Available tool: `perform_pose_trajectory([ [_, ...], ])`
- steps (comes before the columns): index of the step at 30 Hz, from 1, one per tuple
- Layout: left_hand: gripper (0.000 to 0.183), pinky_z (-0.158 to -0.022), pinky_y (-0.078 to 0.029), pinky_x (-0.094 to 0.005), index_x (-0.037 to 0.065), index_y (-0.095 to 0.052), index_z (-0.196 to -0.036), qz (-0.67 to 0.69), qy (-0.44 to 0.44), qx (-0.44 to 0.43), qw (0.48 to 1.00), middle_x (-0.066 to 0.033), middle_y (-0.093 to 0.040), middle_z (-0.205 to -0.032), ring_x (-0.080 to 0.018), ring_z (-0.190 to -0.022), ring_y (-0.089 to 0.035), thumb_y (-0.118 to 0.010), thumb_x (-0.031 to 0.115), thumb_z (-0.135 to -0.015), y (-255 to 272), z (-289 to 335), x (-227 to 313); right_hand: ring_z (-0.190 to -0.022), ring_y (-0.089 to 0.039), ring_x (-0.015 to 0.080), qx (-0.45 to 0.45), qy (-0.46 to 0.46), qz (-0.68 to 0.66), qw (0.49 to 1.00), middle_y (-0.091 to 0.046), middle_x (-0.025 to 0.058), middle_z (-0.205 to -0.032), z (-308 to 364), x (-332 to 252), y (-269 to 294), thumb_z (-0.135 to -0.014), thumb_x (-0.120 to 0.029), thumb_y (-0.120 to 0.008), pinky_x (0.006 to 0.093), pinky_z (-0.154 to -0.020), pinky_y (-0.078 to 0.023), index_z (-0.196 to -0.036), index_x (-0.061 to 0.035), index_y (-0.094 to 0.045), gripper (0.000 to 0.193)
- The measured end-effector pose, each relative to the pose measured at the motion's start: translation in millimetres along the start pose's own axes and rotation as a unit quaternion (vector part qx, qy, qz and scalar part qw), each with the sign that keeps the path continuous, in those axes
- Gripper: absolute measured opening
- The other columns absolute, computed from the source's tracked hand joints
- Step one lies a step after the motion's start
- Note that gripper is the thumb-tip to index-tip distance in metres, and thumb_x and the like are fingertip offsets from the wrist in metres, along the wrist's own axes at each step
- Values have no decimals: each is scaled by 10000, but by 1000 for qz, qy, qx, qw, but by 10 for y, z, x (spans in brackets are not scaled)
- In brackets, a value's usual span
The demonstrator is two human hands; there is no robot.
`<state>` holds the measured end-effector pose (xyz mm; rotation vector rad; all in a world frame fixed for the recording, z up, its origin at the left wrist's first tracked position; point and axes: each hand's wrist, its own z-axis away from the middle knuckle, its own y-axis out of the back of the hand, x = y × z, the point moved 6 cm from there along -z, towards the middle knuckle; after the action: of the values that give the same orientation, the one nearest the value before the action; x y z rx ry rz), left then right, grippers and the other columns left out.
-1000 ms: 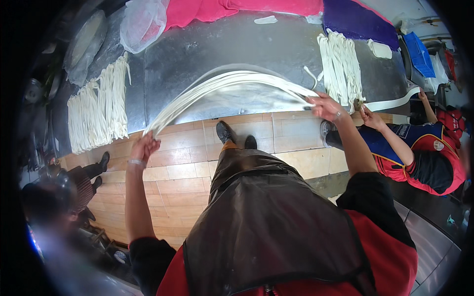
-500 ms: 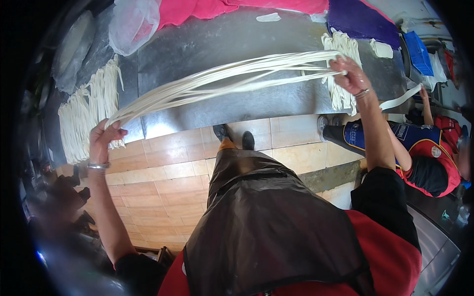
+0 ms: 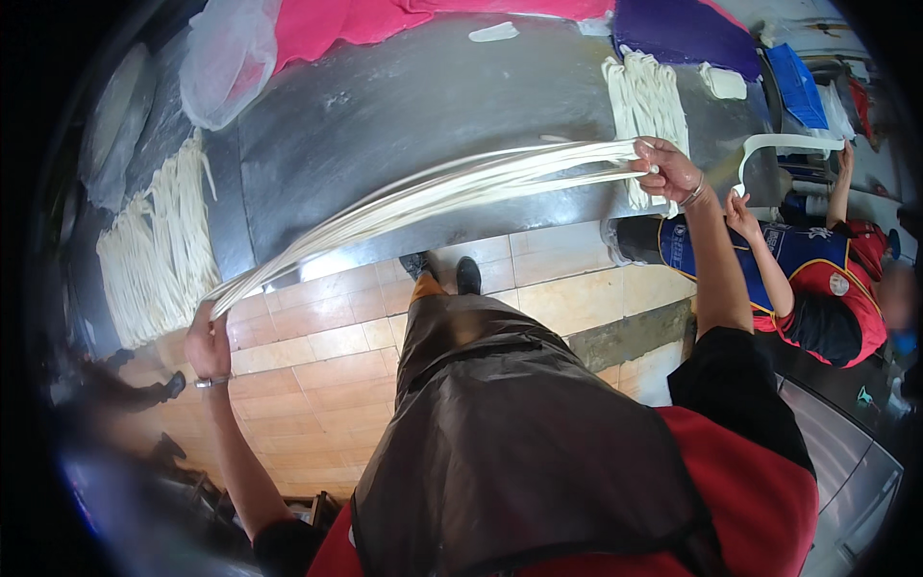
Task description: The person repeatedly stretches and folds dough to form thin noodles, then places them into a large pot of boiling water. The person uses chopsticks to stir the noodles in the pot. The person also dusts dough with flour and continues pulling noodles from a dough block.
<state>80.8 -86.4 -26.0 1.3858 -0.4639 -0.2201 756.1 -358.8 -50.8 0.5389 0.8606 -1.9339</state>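
Note:
A long bundle of pale dough noodles [image 3: 433, 197] stretches between my two hands above the front part of the metal table [image 3: 365, 106]. My left hand [image 3: 207, 346] is closed around one end, low and just off the table's front edge. The other end is gripped in my right hand [image 3: 668, 171], fingers curled, higher up over the table. Behind my right hand lies a pile of cut noodles [image 3: 646, 96]. A second, larger noodle pile [image 3: 159, 255] rests on the table's left end, beyond my left hand.
Pink cloth [image 3: 356, 29], a plastic bag [image 3: 231, 67] and purple cloth [image 3: 683, 38] line the far side. A white dough piece [image 3: 723, 82] lies at right. Close by on the right, a co-worker [image 3: 817, 279] stretches a dough strip [image 3: 788, 141]. Tiled floor [image 3: 327, 385] lies below.
My left hand has dropped toward me and away from the table edge; my right hand is slightly lower. The noodle bundle slants more. The co-worker has raised the dough strip.

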Motion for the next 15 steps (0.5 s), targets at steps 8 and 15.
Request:
perform_pose_trajectory([
  [8, 250, -613, -480, -471, 193, -599, -1106, -98, 68, 7, 993, -172, -659, -797, -381, -747, -634, -547, 323, -899, -166, 196, -169, -454, -333, 38, 86, -69, 64, 992, -464, -44, -669, 91, 220, 227, -927, -208, -580, 218, -401, -275, -938, -77, -549, 135],
  [15, 309, -648, -482, -465, 246, -589, -1139, -85, 37, -162, 982, -159, -671, -855, -351, -804, -648, -566, 406, -876, -509, 212, 31, -466, -329, 52, 57, -99, 75, 991, -481, -31, -672, 132, 383, 338, -909, -231, -619, 229, -435, -296, -851, -77, -545, 181],
])
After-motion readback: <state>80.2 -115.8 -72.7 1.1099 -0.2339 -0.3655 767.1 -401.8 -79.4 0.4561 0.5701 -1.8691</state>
